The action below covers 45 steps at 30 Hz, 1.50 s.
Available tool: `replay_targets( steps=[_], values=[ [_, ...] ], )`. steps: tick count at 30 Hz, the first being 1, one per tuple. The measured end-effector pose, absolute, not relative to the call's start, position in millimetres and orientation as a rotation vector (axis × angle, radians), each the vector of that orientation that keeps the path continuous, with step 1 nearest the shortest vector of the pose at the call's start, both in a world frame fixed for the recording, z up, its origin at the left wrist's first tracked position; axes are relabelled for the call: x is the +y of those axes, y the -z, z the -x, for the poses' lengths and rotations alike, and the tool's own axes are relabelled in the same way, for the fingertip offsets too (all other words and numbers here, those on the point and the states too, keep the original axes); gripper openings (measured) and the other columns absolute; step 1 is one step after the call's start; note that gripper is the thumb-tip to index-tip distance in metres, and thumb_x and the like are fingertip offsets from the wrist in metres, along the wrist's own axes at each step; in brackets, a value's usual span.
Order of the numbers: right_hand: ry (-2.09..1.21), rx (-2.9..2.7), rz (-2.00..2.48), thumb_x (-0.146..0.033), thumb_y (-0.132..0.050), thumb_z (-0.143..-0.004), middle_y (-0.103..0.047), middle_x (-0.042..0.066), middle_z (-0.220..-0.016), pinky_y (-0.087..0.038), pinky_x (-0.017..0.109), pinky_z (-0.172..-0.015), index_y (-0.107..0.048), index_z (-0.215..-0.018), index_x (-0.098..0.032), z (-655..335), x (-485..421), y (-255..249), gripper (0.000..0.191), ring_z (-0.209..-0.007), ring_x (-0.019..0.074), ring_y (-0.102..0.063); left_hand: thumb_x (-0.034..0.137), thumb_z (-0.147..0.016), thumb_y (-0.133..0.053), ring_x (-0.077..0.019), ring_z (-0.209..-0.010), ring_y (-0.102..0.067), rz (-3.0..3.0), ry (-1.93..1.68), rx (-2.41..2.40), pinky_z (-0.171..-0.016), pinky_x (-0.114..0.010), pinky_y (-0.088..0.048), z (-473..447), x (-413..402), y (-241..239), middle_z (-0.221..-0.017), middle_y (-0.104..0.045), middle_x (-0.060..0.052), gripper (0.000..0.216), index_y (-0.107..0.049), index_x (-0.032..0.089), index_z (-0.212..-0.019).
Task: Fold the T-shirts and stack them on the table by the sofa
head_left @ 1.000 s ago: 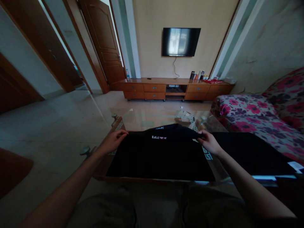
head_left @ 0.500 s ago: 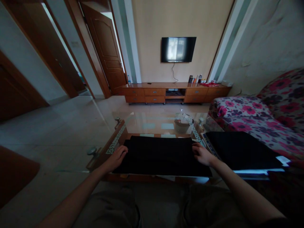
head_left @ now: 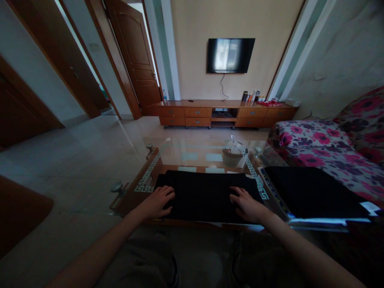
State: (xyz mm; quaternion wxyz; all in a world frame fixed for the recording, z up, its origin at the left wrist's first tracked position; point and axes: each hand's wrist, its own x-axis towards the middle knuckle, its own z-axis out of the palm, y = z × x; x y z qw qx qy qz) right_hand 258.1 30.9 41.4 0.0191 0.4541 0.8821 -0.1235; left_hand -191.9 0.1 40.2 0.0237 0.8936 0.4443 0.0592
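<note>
A black folded cloth (head_left: 204,196), which looks like a garment, lies flat on the glass coffee table (head_left: 174,149) in front of me. On its left part rests my left hand (head_left: 160,202), fingers spread and thumb apart. My right hand (head_left: 246,205) lies on the cloth's right part with its fingers spread too. Neither hand grips the fabric. It is too dark to make out the cloth's exact kind.
Right of the cloth, a second black folded cloth (head_left: 312,192) with a white tag lies on a flat stack. A flowered sofa (head_left: 318,138) stands at the right. Beyond the table are a wooden TV cabinet (head_left: 198,116) and a wall television (head_left: 231,56). A bin (head_left: 232,158) shows through the glass.
Both hands have moved inward from the cloth's side edges onto its top. Their fingers have gone from pinching the edges to spread out. The view has tilted slightly.
</note>
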Motion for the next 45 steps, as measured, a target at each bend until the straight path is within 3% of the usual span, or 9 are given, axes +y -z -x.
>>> replay_targets(
  steps=[5, 12, 15, 18, 22, 30, 38, 41, 45],
  values=[
    [0.756, 2.57, -1.472, -0.016, -0.053, -0.082, -0.014, 0.006, -0.168, -0.023, 0.071, -0.111, -0.059, -0.099, -0.022, -251, 38, -36, 0.018, -0.153, 0.0411, -0.007, 0.014, -0.087, -0.049, -0.0237, -0.12, -0.049, -2.676, -0.351, 1.335, -0.101, -0.04, -0.042, 191, 1, -37, -0.126, -0.056, -0.008, 0.014, -0.056, 0.023, -0.095],
    [0.897, 2.48, -1.471, -0.011, -0.059, -0.074, -0.006, 0.002, -0.17, -0.013, 0.074, -0.112, -0.058, -0.086, -0.018, -253, 44, -32, 0.013, -0.152, 0.0423, 0.004, 0.014, -0.077, -0.055, -0.0261, -0.124, -0.048, -2.658, -0.241, 1.348, -0.109, -0.046, -0.037, 190, -5, -39, -0.128, -0.057, -0.007, 0.013, -0.057, 0.022, -0.087],
    [0.849, 2.481, -1.469, -0.012, -0.06, -0.074, -0.002, 0.002, -0.17, -0.012, 0.076, -0.111, -0.059, -0.086, -0.018, -252, 43, -29, 0.014, -0.152, 0.0441, 0.005, 0.019, -0.07, -0.062, -0.0311, -0.133, -0.043, -2.652, -0.201, 1.431, -0.113, -0.052, -0.033, 194, -6, -30, -0.141, -0.051, -0.01, 0.042, -0.061, 0.024, -0.111],
    [0.839, 2.506, -1.469, -0.013, -0.06, -0.076, -0.004, 0.003, -0.17, -0.014, 0.076, -0.11, -0.058, -0.087, -0.019, -253, 42, -26, 0.013, -0.152, 0.0445, 0.003, 0.018, -0.074, -0.059, -0.0322, -0.146, -0.031, -2.649, -0.215, 1.491, -0.117, -0.054, -0.03, 203, -3, -14, -0.159, -0.034, -0.01, 0.073, -0.044, 0.028, -0.145],
    [0.779, 2.516, -1.59, -0.017, -0.059, -0.082, -0.007, 0.009, -0.169, -0.018, 0.074, -0.11, -0.056, -0.092, -0.018, -253, 49, -18, 0.011, -0.152, 0.0435, -0.002, 0.012, -0.082, -0.049, -0.0289, -0.153, -0.02, -2.688, -0.221, 1.505, -0.12, -0.056, -0.026, 211, 16, 9, -0.167, -0.023, -0.005, 0.078, -0.032, 0.034, -0.155],
    [0.669, 2.541, -1.676, -0.017, -0.056, -0.086, -0.01, 0.009, -0.169, -0.02, 0.076, -0.108, -0.057, -0.104, -0.02, -251, 57, -12, 0.019, -0.152, 0.0455, -0.003, 0.01, -0.087, -0.046, -0.0247, -0.142, -0.042, -2.534, -0.627, 1.688, -0.119, -0.049, -0.035, 202, 60, 37, -0.151, -0.05, -0.007, 0.05, -0.057, 0.024, -0.134],
    [0.737, 2.527, -1.673, -0.02, -0.052, -0.089, -0.013, 0.011, -0.168, -0.02, 0.075, -0.109, -0.057, -0.103, -0.018, -256, 58, -19, 0.015, -0.152, 0.0435, -0.004, 0.016, -0.092, -0.041, -0.0229, -0.121, -0.056, -2.513, -0.803, 1.534, -0.108, -0.046, -0.046, 200, 43, 30, -0.124, -0.06, -0.011, 0.028, -0.057, 0.021, -0.115],
    [0.704, 2.52, -1.642, -0.021, -0.058, -0.084, -0.011, 0.01, -0.169, -0.02, 0.073, -0.111, -0.058, -0.099, -0.018, -258, 57, -19, 0.015, -0.153, 0.0431, -0.004, 0.017, -0.088, -0.046, -0.0254, -0.131, -0.049, -2.597, -0.692, 1.547, -0.112, -0.05, -0.04, 197, 40, 19, -0.134, -0.057, -0.012, 0.02, -0.058, 0.021, -0.103],
    [0.651, 2.491, -1.596, -0.022, -0.064, -0.075, -0.01, 0.005, -0.169, -0.019, 0.068, -0.114, -0.061, -0.091, -0.019, -261, 56, -26, 0.016, -0.153, 0.0425, -0.006, 0.022, -0.079, -0.057, -0.0296, -0.141, -0.039, -2.671, -0.35, 1.611, -0.115, -0.053, -0.031, 197, 40, 1, -0.152, -0.048, -0.007, 0.025, -0.061, 0.023, -0.103]
  ],
)
